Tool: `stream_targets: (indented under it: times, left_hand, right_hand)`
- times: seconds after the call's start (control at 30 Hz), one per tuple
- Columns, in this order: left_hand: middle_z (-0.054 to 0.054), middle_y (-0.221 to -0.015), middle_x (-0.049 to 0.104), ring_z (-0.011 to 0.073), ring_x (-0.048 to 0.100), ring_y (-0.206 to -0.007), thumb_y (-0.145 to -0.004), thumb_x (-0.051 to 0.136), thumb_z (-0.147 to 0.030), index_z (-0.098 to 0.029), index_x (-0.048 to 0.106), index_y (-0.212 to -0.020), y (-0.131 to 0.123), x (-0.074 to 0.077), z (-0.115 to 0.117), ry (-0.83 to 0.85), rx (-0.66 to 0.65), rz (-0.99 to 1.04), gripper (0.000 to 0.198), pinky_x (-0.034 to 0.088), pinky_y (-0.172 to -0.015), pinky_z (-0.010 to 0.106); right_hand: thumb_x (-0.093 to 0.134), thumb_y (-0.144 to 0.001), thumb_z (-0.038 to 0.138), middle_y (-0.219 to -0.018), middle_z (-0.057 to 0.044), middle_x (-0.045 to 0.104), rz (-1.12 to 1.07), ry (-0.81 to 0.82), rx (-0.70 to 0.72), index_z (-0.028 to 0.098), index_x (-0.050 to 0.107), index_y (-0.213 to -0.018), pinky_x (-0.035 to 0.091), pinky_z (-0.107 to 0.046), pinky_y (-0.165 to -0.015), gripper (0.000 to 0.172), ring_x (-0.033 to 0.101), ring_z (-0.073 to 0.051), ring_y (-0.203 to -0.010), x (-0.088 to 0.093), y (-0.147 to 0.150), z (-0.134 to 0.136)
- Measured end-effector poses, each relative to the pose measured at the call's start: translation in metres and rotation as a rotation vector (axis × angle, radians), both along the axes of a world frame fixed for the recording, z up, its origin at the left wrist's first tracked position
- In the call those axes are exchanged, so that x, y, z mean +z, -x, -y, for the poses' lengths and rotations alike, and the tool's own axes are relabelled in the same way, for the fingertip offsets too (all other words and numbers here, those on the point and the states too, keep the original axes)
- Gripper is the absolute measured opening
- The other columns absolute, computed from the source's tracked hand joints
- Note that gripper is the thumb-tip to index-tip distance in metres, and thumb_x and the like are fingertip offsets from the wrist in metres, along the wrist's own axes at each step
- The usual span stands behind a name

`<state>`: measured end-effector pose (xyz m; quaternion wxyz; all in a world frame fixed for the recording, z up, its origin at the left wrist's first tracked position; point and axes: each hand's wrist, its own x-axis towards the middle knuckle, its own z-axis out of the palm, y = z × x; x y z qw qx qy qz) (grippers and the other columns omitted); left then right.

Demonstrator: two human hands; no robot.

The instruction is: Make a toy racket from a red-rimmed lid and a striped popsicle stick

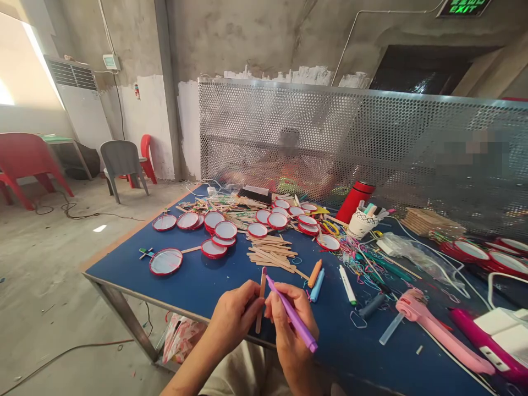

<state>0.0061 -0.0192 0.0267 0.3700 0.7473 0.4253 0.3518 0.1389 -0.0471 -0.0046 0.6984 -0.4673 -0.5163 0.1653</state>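
Observation:
My left hand (236, 312) pinches a flat wooden craft stick (259, 319) upright near the table's front edge. In my right hand (293, 316) is a purple marker (297, 322), its upper end touching or very near the stick's top, which looks pinkish. Beyond my hands lies a loose pile of wooden sticks (272, 253). To the right of that pile are an orange marker (314, 273) and a blue marker (317, 285). Several red-rimmed round discs (165, 262) lie across the table, one with a stick attached.
The blue table (127, 275) also holds a red bottle (355, 202), a cup of pens (362, 223), tangled strings, a white marker (347, 285), a pink glue gun (443, 330) and a magenta tool (489, 344). A perforated metal screen (247, 126) stands behind.

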Motion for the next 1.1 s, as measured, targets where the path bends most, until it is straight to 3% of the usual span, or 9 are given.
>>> stream_targets:
  times: [0.13, 0.77, 0.97, 1.1]
  left_hand:
    - [-0.006, -0.065, 0.047, 0.0138, 0.042, -0.06, -0.09, 0.045, -0.034, -0.024, 0.048, -0.078, 0.0001, -0.0011, -0.0006, 0.005, 0.002, -0.007, 0.016, 0.032, -0.06, 0.023]
    - [-0.007, -0.062, 0.047, 0.0128, 0.043, -0.058, -0.09, 0.048, -0.032, -0.024, 0.046, -0.073, 0.0001, 0.0, 0.0, -0.037, 0.012, 0.001, 0.018, 0.031, -0.056, 0.022]
    - [-0.007, -0.063, 0.05, 0.013, 0.044, -0.058, -0.091, 0.048, -0.03, -0.023, 0.052, -0.078, 0.0006, -0.001, -0.0002, -0.034, 0.008, 0.008, 0.015, 0.034, -0.058, 0.023]
    - [-0.006, -0.064, 0.05, 0.0132, 0.044, -0.06, -0.092, 0.048, -0.032, -0.023, 0.049, -0.076, 0.0011, -0.0014, 0.0001, -0.033, 0.002, 0.006, 0.018, 0.033, -0.058, 0.023]
  right_hand:
    - [0.061, -0.099, 0.038, -0.065, 0.003, 0.064, -0.069, -0.009, 0.025, 0.024, 0.067, -0.097, 0.054, -0.021, -0.047, 0.016, 0.065, -0.014, -0.053, 0.0044, 0.0018, 0.0017]
    - [0.062, -0.098, 0.042, -0.067, 0.002, 0.065, -0.007, 0.024, 0.028, 0.022, 0.069, -0.097, 0.057, -0.024, -0.05, 0.021, 0.063, -0.013, -0.053, -0.0022, 0.0008, 0.0016]
    - [0.062, -0.1, 0.037, -0.065, 0.003, 0.064, -0.104, -0.015, 0.05, 0.023, 0.066, -0.098, 0.056, -0.022, -0.049, 0.014, 0.066, -0.014, -0.054, 0.007, 0.0021, 0.0021]
    - [0.061, -0.1, 0.036, -0.072, 0.001, 0.069, -0.065, -0.026, 0.072, 0.023, 0.067, -0.101, 0.057, -0.023, -0.05, 0.014, 0.069, -0.015, -0.06, 0.0032, 0.0018, 0.0019]
